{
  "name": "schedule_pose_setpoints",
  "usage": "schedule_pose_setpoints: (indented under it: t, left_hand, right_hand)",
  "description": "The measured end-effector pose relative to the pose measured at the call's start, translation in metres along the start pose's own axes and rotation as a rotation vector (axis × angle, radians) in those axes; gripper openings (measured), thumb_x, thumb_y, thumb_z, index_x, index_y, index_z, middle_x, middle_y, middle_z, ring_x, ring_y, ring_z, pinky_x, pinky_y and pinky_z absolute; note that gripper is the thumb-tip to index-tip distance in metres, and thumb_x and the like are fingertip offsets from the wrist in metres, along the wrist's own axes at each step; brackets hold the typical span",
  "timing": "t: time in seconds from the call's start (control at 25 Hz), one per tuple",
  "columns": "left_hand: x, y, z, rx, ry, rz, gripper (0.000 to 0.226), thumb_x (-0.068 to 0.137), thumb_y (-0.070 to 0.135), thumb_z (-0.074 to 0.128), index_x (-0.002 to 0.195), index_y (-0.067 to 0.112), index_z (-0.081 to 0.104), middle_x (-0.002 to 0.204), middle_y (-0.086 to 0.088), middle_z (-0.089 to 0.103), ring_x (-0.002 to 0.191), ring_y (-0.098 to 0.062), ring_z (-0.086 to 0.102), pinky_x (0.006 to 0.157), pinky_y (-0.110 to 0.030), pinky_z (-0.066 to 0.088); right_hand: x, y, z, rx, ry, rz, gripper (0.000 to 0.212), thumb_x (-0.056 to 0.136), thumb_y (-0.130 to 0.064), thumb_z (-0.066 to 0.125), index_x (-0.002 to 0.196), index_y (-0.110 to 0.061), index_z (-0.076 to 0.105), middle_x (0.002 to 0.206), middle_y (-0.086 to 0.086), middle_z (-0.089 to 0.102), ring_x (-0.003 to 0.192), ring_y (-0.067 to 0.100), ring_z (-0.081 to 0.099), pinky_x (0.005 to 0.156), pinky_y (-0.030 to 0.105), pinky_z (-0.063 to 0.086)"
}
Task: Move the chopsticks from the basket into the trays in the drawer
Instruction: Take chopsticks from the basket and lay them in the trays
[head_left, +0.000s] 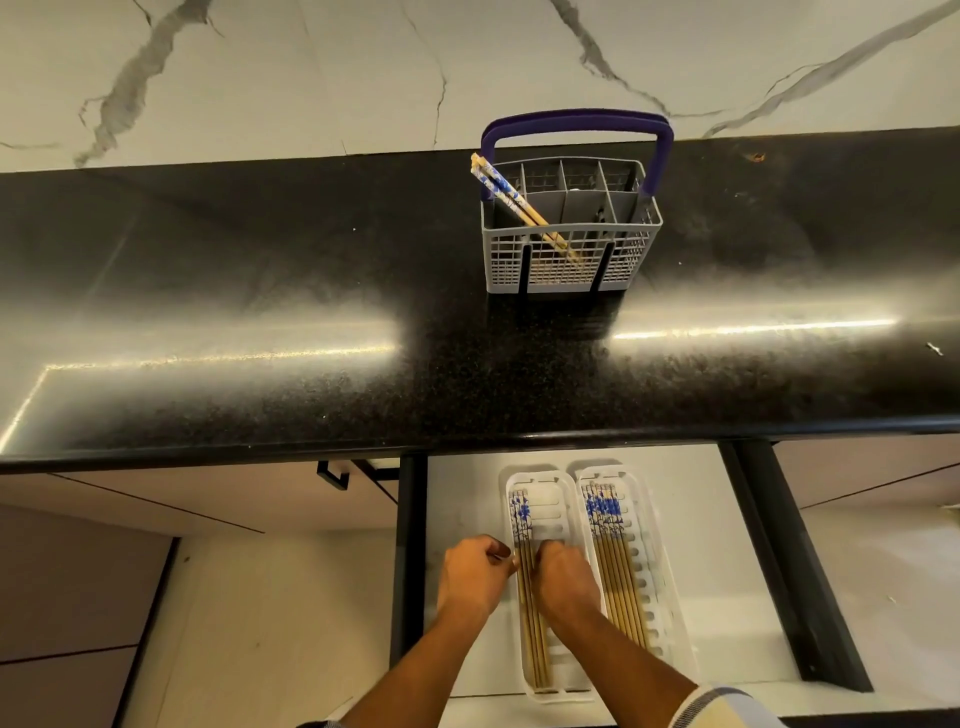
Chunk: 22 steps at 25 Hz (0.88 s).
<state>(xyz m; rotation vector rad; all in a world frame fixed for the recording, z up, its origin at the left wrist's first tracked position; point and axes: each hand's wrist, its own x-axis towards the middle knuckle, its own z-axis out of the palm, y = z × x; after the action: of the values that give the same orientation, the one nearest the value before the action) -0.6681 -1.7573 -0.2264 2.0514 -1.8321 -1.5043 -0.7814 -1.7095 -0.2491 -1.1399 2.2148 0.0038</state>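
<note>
The person's left hand sits curled at the left rim of the left white slotted plastic tray in the open white drawer; its fingers are bent inward, their tips touching the outer side of a small bundle of bamboo chopsticks with blue-and-white patterned tops. Whether they pinch a stick or only press against it cannot be told. The bundle lies lengthwise along the tray's left side, patterned ends away from the person, which looks like deliberate alignment so the sticks pack flat. The right hand is clenched loosely on the other side of the same bundle, knuckles up, so the sticks run between the two hands, apparently being squeezed together and straightened. Just beside it, the right white slotted tray holds a fuller row of matching chopsticks, untouched and laid the same way. Up on the black speckled stone counter, well apart from both hands, the grey plastic cutlery basket with a purple handle has a last few patterned chopsticks leaning in its left compartment, so the task seems near its end
</note>
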Motion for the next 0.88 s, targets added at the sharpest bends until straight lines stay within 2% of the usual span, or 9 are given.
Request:
schedule_pose_setpoints:
  t: [0.12, 0.32, 0.4, 0.48, 0.56, 0.68, 0.8, 0.88]
  left_hand:
    - [-0.009, 0.004, -0.006, -0.004, 0.057, 0.066, 0.021, 0.091, 0.033, 0.067, 0.107, 0.022, 0.070, 0.102, 0.006, 0.072, 0.085, -0.003, 0.065, 0.062, -0.005, 0.043]
    - [-0.026, 0.036, -0.052, -0.221, 0.265, 0.285, 0.008, 0.092, 0.029, 0.065, 0.100, 0.030, 0.066, 0.086, 0.016, 0.067, 0.080, 0.002, 0.064, 0.068, -0.007, 0.049]
    - [-0.027, 0.067, -0.080, -0.279, 0.356, 0.407, 0.010, 0.092, 0.027, 0.065, 0.098, 0.034, 0.065, 0.085, 0.016, 0.068, 0.083, 0.005, 0.065, 0.070, -0.007, 0.050]
    - [-0.026, 0.103, -0.108, -0.331, 0.416, 0.529, 0.014, 0.091, 0.023, 0.067, 0.100, 0.034, 0.066, 0.084, 0.016, 0.070, 0.084, 0.009, 0.064, 0.071, -0.005, 0.050]
    - [-0.024, 0.140, -0.134, -0.353, 0.471, 0.622, 0.016, 0.090, 0.020, 0.068, 0.101, 0.032, 0.069, 0.082, 0.016, 0.071, 0.081, 0.008, 0.066, 0.070, -0.004, 0.049]
    - [-0.022, 0.188, -0.173, -0.373, 0.535, 0.714, 0.016, 0.090, 0.019, 0.068, 0.102, 0.030, 0.069, 0.081, 0.019, 0.070, 0.080, 0.011, 0.066, 0.069, -0.004, 0.050]
    - [-0.008, 0.228, -0.212, -0.445, 0.557, 0.701, 0.014, 0.089, 0.019, 0.067, 0.102, 0.024, 0.072, 0.085, 0.011, 0.072, 0.078, 0.004, 0.068, 0.073, -0.008, 0.053]
    - [0.008, 0.251, -0.237, -0.423, 0.558, 0.630, 0.017, 0.090, 0.022, 0.064, 0.104, 0.025, 0.072, 0.091, 0.007, 0.074, 0.083, -0.003, 0.069, 0.080, -0.019, 0.055]
  right_hand:
    - [-0.003, 0.001, -0.008, 0.004, -0.025, -0.039, 0.018, 0.099, -0.019, 0.056, 0.112, -0.014, 0.067, 0.104, 0.002, 0.071, 0.084, 0.012, 0.066, 0.073, 0.018, 0.052]
    - [-0.007, -0.014, -0.055, 0.079, -0.011, -0.136, 0.017, 0.100, -0.016, 0.052, 0.111, -0.021, 0.064, 0.101, -0.001, 0.071, 0.079, 0.008, 0.066, 0.076, 0.019, 0.058]
    - [-0.006, -0.029, -0.099, 0.152, 0.082, -0.179, 0.014, 0.099, -0.023, 0.054, 0.107, -0.024, 0.065, 0.098, -0.004, 0.071, 0.080, 0.008, 0.065, 0.077, 0.020, 0.057]
    - [-0.012, -0.048, -0.150, 0.214, 0.202, -0.238, 0.015, 0.098, -0.031, 0.055, 0.105, -0.025, 0.066, 0.093, -0.008, 0.069, 0.077, 0.005, 0.061, 0.070, 0.016, 0.052]
    - [-0.017, -0.066, -0.199, 0.309, 0.371, -0.355, 0.014, 0.097, -0.034, 0.058, 0.103, -0.027, 0.068, 0.090, -0.011, 0.070, 0.077, 0.005, 0.064, 0.070, 0.017, 0.054]
    - [-0.026, -0.090, -0.265, 0.384, 0.545, -0.458, 0.010, 0.094, -0.033, 0.061, 0.099, -0.030, 0.069, 0.084, -0.012, 0.070, 0.073, 0.003, 0.065, 0.065, 0.010, 0.048]
    - [-0.023, -0.109, -0.316, 0.437, 0.639, -0.517, 0.010, 0.094, -0.032, 0.062, 0.098, -0.028, 0.070, 0.073, -0.011, 0.067, 0.060, 0.003, 0.060, 0.055, 0.013, 0.046]
    - [-0.021, -0.119, -0.340, 0.440, 0.634, -0.531, 0.009, 0.095, -0.033, 0.060, 0.099, -0.030, 0.068, 0.071, -0.011, 0.065, 0.055, 0.005, 0.059, 0.051, 0.016, 0.046]
